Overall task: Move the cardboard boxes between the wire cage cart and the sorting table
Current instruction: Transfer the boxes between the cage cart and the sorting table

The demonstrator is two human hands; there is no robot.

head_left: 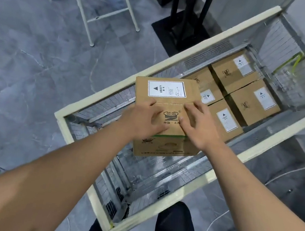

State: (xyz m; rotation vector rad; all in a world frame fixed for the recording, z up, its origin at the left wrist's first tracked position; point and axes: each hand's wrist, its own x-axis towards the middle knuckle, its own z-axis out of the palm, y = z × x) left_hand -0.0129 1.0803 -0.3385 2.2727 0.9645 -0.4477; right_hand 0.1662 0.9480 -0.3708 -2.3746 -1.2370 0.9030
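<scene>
Left hand [142, 119] and right hand [196, 127] rest on cardboard box [168, 97] over cart [286, 137].

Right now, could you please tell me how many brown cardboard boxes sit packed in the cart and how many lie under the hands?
Brown cardboard boxes with white labels, packed at the far end of the wire cage cart: 4
Brown cardboard box with a white HEAVY label, under the left hand and right hand: 1
Total: 5

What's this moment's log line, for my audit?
left hand, right hand: rest on brown cardboard box; in wire cage cart; four boxes beyond
</scene>
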